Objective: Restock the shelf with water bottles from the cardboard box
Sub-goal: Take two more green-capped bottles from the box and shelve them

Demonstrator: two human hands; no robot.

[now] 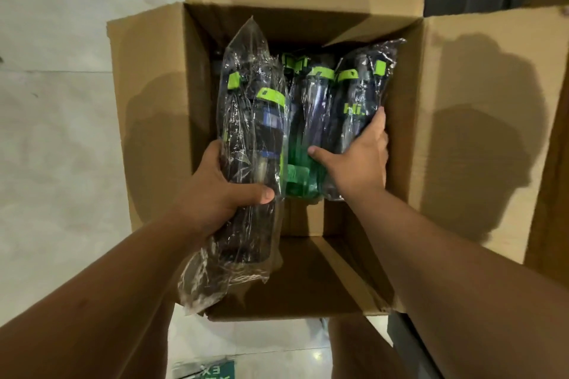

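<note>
A pale tiled floor (55, 132) fills the far left. On it stands the open brown cardboard box (154, 101), flaps spread wide. The person's left hand (224, 194) is clenched round the lower body of a dark plastic water bottle (252, 120) with a lime-green strap. The bottle is sealed in a loose clear bag and sits raised over the box's left side, the bag's tail hanging past the near flap.

In the middle, more bottles stand packed inside the box, among them a translucent green bottle (300, 169). Further right, the right hand (360, 163) grasps a second bagged dark bottle (360, 92) down in the box, fingers wrapped over its far side and thumb lying toward the green one. No shelf is in view.

The bottles look empty, so probably light and stiff-walled. The crinkly film is likely slick and will slide on the plastic, so the better hold is firmly round the mid-body through the bag, never on the loose film.

The second bagged dark bottle reads "Hi." in lime letters. A blue label on the left one is unreadable. A green floor sign (209, 371) at the bottom edge shows "EX", inverted and cut off.
</note>
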